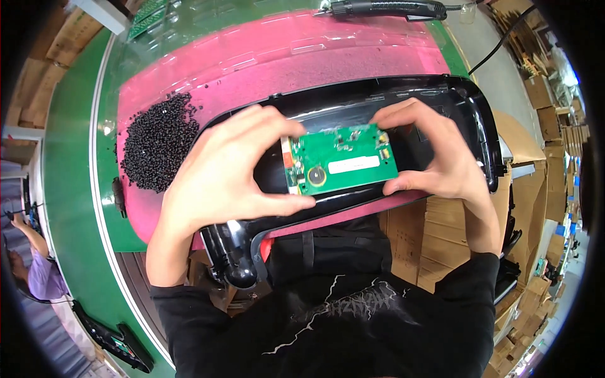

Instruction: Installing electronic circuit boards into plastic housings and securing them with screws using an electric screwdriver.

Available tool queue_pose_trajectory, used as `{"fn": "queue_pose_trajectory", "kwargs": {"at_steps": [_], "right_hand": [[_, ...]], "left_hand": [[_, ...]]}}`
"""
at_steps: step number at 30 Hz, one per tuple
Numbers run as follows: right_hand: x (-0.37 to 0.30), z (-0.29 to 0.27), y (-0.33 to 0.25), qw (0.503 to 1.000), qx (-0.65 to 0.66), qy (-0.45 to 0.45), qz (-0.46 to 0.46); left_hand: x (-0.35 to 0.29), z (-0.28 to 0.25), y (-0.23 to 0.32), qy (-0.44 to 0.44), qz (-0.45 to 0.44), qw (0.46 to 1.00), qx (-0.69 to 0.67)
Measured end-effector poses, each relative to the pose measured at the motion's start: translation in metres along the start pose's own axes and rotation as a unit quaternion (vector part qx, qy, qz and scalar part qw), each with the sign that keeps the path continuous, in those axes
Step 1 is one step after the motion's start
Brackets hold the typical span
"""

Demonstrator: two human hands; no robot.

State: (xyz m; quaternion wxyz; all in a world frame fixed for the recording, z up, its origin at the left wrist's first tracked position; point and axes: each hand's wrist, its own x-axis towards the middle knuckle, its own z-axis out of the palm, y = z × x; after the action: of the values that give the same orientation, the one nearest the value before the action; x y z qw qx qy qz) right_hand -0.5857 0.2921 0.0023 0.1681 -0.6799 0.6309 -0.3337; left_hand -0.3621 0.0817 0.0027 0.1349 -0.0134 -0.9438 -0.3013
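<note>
Between my two hands is a green circuit board, held by its left and right ends above a large black plastic housing. A white label and a round dark part show on its upper face. My left hand grips the left end, thumb at the near edge and fingers at the far corner. On the right end, my right hand pinches the board the same way. The housing lies across a pink mat, its inside facing up, partly hidden by the board and my hands.
A heap of small black screws lies on the mat at left. At the far side rests a black electric screwdriver. Open cardboard boxes stand at right. A person in a purple sleeve works at far left, near another black housing.
</note>
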Motion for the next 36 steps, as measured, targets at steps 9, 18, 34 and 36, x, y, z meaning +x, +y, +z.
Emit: {"fn": "queue_pose_trajectory", "kwargs": {"at_steps": [9, 18, 34, 36], "right_hand": [[0.003, 0.025, 0.014, 0.999, -0.015, 0.029, 0.037], [0.003, 0.026, 0.014, 0.997, -0.051, 0.022, 0.054], [0.005, 0.028, 0.01, 0.996, -0.064, 0.013, 0.057], [0.006, 0.027, 0.008, 0.996, -0.063, 0.012, 0.06]], "left_hand": [[0.002, 0.011, 0.006, -0.05, -0.101, 0.991, 0.069], [0.005, 0.013, 0.011, -0.065, -0.136, 0.984, 0.093], [0.001, 0.012, 0.009, -0.068, -0.129, 0.985, 0.097], [0.001, 0.012, 0.009, -0.066, -0.125, 0.985, 0.1]]}}
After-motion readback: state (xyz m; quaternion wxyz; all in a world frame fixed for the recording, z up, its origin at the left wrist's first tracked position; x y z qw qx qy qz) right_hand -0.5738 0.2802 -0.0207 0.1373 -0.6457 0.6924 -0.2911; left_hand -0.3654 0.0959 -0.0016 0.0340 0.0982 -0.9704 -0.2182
